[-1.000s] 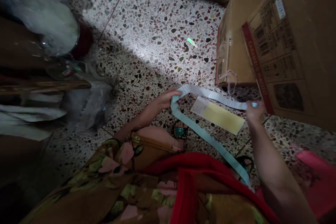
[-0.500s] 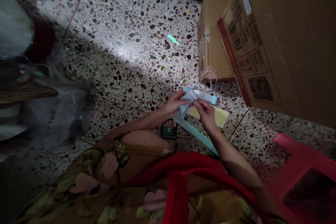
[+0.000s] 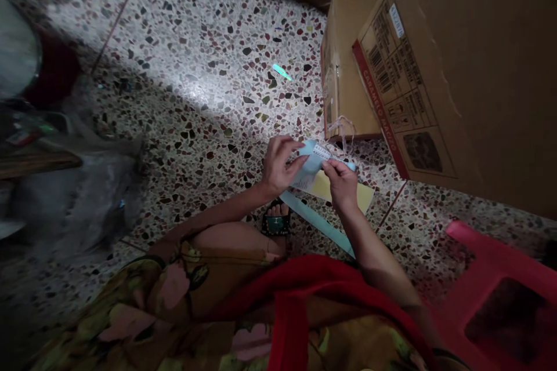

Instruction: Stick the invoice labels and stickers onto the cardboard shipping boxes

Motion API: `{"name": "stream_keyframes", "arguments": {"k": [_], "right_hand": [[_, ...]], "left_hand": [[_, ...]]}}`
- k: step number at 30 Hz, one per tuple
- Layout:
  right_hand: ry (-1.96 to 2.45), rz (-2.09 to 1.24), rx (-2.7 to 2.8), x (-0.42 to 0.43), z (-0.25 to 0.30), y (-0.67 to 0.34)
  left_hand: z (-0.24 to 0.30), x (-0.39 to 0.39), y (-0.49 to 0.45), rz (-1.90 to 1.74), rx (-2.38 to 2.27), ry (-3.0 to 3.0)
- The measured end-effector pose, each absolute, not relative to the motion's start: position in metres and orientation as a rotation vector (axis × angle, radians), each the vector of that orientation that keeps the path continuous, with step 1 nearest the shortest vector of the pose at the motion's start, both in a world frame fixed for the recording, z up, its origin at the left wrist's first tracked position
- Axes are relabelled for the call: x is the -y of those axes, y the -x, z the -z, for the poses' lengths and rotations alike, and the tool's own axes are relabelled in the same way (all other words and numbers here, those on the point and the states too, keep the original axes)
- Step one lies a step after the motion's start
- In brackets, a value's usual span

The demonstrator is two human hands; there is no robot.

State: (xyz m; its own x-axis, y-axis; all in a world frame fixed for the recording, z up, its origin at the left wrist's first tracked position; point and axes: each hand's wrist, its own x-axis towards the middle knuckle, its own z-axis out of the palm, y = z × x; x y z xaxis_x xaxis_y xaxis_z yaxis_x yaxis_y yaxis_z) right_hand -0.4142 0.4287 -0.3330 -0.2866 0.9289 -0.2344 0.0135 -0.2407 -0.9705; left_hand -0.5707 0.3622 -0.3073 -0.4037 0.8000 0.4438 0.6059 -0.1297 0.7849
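"How are those fingers set?"

"Right hand (image 3: pixel 343 188): thumb and forefinger pinch the blue label strip (image 3: pixel 322 153). Left hand (image 3: pixel 276 165): thumb and fingers stand apart at the strip's edge, touching or not, I can't tell."

"Any writing?"

"Two rows of numbers, 322 in each. The strip's just off the smaller carton (image 3: pixel 352 64)'s near corner, above the speckled floor (image 3: pixel 209 64), with a yellow sheet (image 3: pixel 324 185) below."

"And the big box (image 3: pixel 478 87)?"

"CARAMELO MACIZO on the red band (image 3: pixel 374 107) along its edge, a barcode (image 3: pixel 380 70), and a number sticker (image 3: pixel 396 20) by the printed panel's far corner."
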Motion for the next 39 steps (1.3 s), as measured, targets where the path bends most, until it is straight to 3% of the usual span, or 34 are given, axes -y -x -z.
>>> {"name": "stream_keyframes", "arguments": {"k": [4,9,16,21,23,29,35,39], "right_hand": [[1.15,-1.571,1.457,-0.43,0.324,0.41],[1.03,-1.262,1.752,-0.428,0.313,0.407],[1.06,-1.04,2.062,-0.436,0.316,0.413],[1.648,-1.017,2.346,-0.443,0.316,0.405],[1.681,-1.046,2.229,-0.445,0.306,0.399],[0.915,-1.867,1.259,-0.454,0.26,0.412],[0.916,-1.97,0.872,-0.465,0.257,0.428],[1.003,-1.878,0.889,-0.466,0.273,0.428]], "left_hand": [[0.299,-0.37,0.576,-1.112,-1.947,-2.418],[0.295,-0.374,0.576,-0.934,-1.944,-2.682],[0.303,-0.38,0.574,-0.967,-2.078,-2.498],[0.293,-0.392,0.603,-1.386,-2.269,-1.96],[0.283,-0.397,0.609,-1.514,-2.353,-1.999],[0.277,-0.412,0.593,-1.403,-1.917,-2.574],[0.289,-0.418,0.597,-1.332,-1.805,-2.585],[0.289,-0.421,0.593,-1.585,-1.849,-1.889]]}}
